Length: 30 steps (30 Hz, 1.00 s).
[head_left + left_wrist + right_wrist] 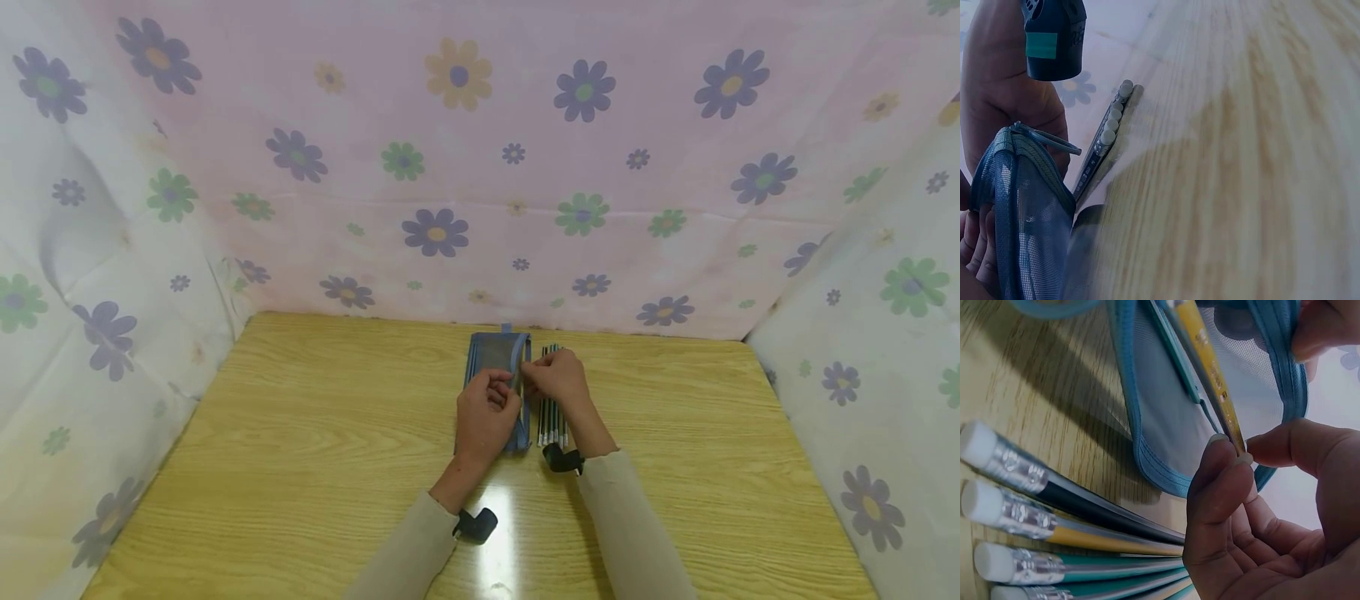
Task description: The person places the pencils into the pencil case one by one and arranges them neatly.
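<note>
A blue mesh zip pouch (491, 348) lies on the table, its zipped side open. At its right edge, my left hand (486, 417) grips the pouch's rim and holds the mouth apart, with fingers (985, 250) behind the mesh in the left wrist view. My right hand (558, 379) pinches the end of a yellow pencil (1210, 369) between thumb and fingertips. Most of that pencil reaches into the pouch's mouth. A slim teal item (1172, 356) shows inside the pouch. Close under my right hand lie several pencils (552, 429) with white erasers.
The pencils' eraser ends point toward me, side by side on the wooden table (322, 467). Flowered cloth (517, 183) stands behind the table and along both sides. A black camera (561, 458) is strapped at my right wrist, another camera (477, 527) at my left.
</note>
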Available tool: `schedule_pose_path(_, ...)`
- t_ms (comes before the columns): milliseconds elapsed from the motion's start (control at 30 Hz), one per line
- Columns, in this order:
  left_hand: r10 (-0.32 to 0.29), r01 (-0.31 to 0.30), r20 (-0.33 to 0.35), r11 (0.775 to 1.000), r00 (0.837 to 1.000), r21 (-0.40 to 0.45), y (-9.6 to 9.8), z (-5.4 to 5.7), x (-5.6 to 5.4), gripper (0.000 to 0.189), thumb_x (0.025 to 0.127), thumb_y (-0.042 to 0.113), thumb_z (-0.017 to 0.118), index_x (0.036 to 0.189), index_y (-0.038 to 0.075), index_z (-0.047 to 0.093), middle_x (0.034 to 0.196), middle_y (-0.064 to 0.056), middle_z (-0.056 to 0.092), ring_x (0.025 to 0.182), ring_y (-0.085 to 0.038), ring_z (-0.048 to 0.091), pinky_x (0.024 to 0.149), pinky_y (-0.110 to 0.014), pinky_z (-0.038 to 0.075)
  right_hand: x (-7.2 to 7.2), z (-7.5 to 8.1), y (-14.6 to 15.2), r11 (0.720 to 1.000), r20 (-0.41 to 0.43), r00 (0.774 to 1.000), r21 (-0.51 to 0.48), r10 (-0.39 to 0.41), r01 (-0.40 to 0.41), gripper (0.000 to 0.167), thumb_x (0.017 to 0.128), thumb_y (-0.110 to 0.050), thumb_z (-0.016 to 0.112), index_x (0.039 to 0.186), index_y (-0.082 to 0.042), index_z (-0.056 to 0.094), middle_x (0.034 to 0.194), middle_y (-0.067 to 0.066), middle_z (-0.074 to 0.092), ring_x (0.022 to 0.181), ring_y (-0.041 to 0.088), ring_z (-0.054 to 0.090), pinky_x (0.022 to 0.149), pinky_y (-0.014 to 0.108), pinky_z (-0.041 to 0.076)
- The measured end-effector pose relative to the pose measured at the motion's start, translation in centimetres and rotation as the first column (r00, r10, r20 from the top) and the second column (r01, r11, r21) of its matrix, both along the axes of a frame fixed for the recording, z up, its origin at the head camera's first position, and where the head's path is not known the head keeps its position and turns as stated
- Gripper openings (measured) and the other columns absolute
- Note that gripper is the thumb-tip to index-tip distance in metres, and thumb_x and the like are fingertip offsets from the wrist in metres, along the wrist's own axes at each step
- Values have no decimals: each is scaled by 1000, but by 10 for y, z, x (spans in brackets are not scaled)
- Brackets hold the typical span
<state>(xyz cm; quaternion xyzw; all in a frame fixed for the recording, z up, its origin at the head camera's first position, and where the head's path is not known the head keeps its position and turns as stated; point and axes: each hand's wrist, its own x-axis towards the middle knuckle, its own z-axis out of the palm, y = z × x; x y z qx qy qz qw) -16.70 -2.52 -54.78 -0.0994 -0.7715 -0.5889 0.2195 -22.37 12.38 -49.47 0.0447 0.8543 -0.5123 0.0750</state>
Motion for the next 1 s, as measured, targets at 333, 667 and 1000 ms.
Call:
schedule_pose_path(333, 11, -10, 18, 1000, 1000, -21, 0, 2, 1, 20, 92, 0, 68, 112, 4, 72, 86, -2, 67, 67, -9, 65, 59, -25, 57, 0, -2, 1, 1000, 31, 999, -11, -6, 6, 24, 94, -20, 74, 95, 3, 82, 78, 15, 78, 73, 31, 78, 71, 43, 65)
schedule_pose_path(667, 6, -6, 6, 1000, 1000, -19, 0, 1, 0, 20, 92, 0, 69, 111, 4, 72, 86, -2, 66, 67, -10, 64, 59, -25, 57, 1, -2, 2, 999, 13, 1000, -22, 25, -24, 23, 93, -15, 72, 100, 5, 81, 84, 19, 78, 73, 32, 78, 70, 43, 65)
schedule_pose_path(1000, -5, 5, 3, 1000, 1000, -8, 1, 2, 1, 20, 92, -1, 71, 113, -2, 72, 87, -3, 66, 67, -12, 66, 59, -24, 57, 3, 4, 12, 1000, 15, 1000, -10, -5, 5, 24, 95, -14, 71, 104, 6, 80, 91, 19, 79, 78, 33, 78, 72, 44, 65)
